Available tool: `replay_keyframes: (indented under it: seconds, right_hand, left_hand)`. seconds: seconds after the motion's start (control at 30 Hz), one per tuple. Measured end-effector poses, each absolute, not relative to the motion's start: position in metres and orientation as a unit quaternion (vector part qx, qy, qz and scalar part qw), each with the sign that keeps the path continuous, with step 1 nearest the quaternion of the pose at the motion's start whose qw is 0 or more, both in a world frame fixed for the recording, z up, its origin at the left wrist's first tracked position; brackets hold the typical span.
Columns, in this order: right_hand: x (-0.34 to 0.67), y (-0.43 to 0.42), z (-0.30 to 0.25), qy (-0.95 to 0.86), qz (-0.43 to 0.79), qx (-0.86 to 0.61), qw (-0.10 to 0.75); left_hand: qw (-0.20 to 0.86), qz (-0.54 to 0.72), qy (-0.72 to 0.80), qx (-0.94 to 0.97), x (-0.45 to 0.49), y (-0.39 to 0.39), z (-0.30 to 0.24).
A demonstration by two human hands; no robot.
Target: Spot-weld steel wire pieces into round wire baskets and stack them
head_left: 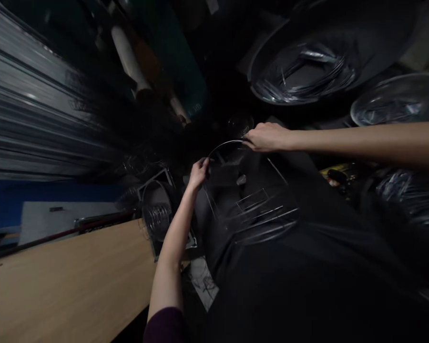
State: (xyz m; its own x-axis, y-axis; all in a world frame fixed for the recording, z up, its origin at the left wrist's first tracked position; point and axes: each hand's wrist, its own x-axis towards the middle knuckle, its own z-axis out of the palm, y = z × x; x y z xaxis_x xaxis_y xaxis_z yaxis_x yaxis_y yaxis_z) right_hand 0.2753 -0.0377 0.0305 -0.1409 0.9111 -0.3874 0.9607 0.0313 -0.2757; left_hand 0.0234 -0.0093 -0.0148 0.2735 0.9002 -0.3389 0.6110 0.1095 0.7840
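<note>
A thin curved metal wire arcs between my two hands over a dark work surface. My left hand is closed on the wire's lower left end. My right hand is closed on its upper right end. Below the hands, several straight and bent wire pieces lie on the dark surface. The scene is dim and the wire's full shape is hard to make out.
A large dark basin holding coiled wire stands at the upper right, a second basin beside it. A wire coil sits by a light wooden board at lower left. A corrugated metal shutter fills the left.
</note>
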Motion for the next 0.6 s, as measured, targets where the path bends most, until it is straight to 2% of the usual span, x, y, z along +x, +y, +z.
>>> replay_keyframes:
  seconds: [0.13,0.23,0.4,0.6]
  right_hand:
    - [0.277,-0.028,-0.002,0.721,-0.251,0.642,0.074]
    - [0.278,-0.02,-0.006,0.744,-0.251,0.614,0.072]
    - [0.279,-0.013,-0.007,0.76,-0.243,0.601,0.054]
    - [0.281,-0.009,-0.025,0.749,-0.262,0.608,0.024]
  left_hand:
    - [0.179,-0.035,0.581,0.793,0.025,-0.009,-0.026]
    - [0.078,-0.136,0.549,0.821,0.026,-0.007,-0.026]
    - [0.011,-0.207,0.501,0.841,0.032,0.0,-0.031]
    - [0.035,-0.178,0.516,0.837,0.036,0.005,-0.033]
